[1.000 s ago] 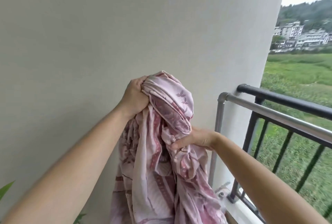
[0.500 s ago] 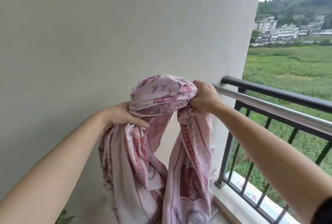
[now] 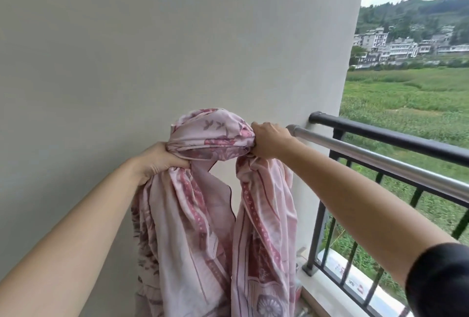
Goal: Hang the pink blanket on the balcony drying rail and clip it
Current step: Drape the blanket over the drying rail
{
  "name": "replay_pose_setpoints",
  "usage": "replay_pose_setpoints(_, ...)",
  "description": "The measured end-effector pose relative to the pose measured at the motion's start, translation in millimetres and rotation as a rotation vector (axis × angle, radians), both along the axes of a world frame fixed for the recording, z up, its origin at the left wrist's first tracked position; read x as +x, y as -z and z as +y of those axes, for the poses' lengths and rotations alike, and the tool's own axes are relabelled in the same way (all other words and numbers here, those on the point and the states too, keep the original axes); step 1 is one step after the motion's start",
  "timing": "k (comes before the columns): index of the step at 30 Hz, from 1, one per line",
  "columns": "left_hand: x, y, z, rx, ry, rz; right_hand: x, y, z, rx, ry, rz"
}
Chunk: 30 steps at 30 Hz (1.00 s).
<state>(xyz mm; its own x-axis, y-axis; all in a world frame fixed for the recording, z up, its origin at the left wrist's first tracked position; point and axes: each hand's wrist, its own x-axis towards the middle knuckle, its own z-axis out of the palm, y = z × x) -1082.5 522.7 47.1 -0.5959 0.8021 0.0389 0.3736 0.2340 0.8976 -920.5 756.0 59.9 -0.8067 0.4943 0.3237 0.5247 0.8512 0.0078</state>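
Head view: a second ago both hands were bunched together on one twisted knot of the blanket (image 3: 215, 215), the left on top and the right lower, with the silver rail (image 3: 380, 158) well off to the right. Now the hands are apart. The left hand (image 3: 160, 160) has dropped and sits lower left, fist closed on a gathered fold. The right hand (image 3: 270, 140) has climbed up and across, closed on the other end of the roll, and is just beside the rail's near end, perhaps touching it (the knuckles cover the joint, so I cannot tell). Between the hands a short fat roll of cloth bridges the gap, and two long tails hang below them, one under each fist.

In my judgement this means the blanket is being opened out and carried toward the rail, but the hanging itself is not yet done: no cloth lies over the rail, and nothing is clipped.

Right of the right hand the rail runs away alongside the black railing (image 3: 406, 140) (the two bars are close but apart).

Much is hidden. The blanket's lower edge runs off the bottom of the frame, so its full length is unknown. The rail's far end is cut off at the right. No clips show anywhere. The wall (image 3: 127, 50) behind the hands is bare.
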Motion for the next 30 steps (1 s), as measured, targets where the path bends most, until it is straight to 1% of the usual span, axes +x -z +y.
replay_pose_setpoints(2,-9,-9,8,0.004,-0.105,0.036,-22,-3,8,-0.141,-0.018,0.127)
replay_pose_setpoints(3,-15,-14,15,0.0,-0.197,0.12,-32,-5,13,-0.211,-0.033,0.21)
replay_pose_setpoints(4,-20,-18,23,-0.022,-0.303,0.255,-43,-7,19,-0.276,-0.057,0.302)
replay_pose_setpoints(6,-23,-27,40,-0.075,-0.543,0.595,-63,-13,32,-0.387,-0.108,0.481)
replay_pose_setpoints(7,-23,-31,48,-0.063,-0.629,0.72,-73,-16,38,-0.434,-0.124,0.566)
replay_pose_setpoints(9,-24,-35,64,0.009,-0.718,0.861,-91,-21,53,-0.534,-0.154,0.741)
replay_pose_setpoints(11,-28,-37,80,0.048,-0.751,0.918,-103,-26,65,-0.588,-0.192,0.85)
replay_pose_setpoints(12,-30,-37,87,0.052,-0.76,0.933,-104,-29,72,-0.548,-0.209,0.835)
replay_pose_setpoints(15,-36,-38,106,0.016,-0.783,0.929,-101,-40,95,-0.296,-0.202,0.637)
replay_pose_setpoints(18,-36,-37,121,-0.021,-0.766,0.928,-92,-57,112,-0.065,-0.2,0.478)
replay_pose_setpoints(21,-27,-41,137,-0.029,-0.735,0.937,-70,-76,126,0.278,-0.099,0.285)
replay_pose_setpoints(22,-21,-43,142,-0.022,-0.72,0.943,-60,-82,128,0.342,-0.034,0.243)
replay_pose_setpoints(23,-13,-45,148,-0.015,-0.702,0.955,-51,-87,130,0.363,0.031,0.215)
replay_pose_setpoints(25,5,-50,159,-0.011,-0.659,0.982,-30,-94,132,0.303,0.146,0.2)
replay_pose_setpoints(27,29,-53,170,-0.003,-0.599,1.007,-7,-92,134,0.153,0.221,0.253)
replay_pose_setpoints(30,65,-53,180,0.029,-0.504,1.011,37,-85,134,-0.118,0.285,0.412)
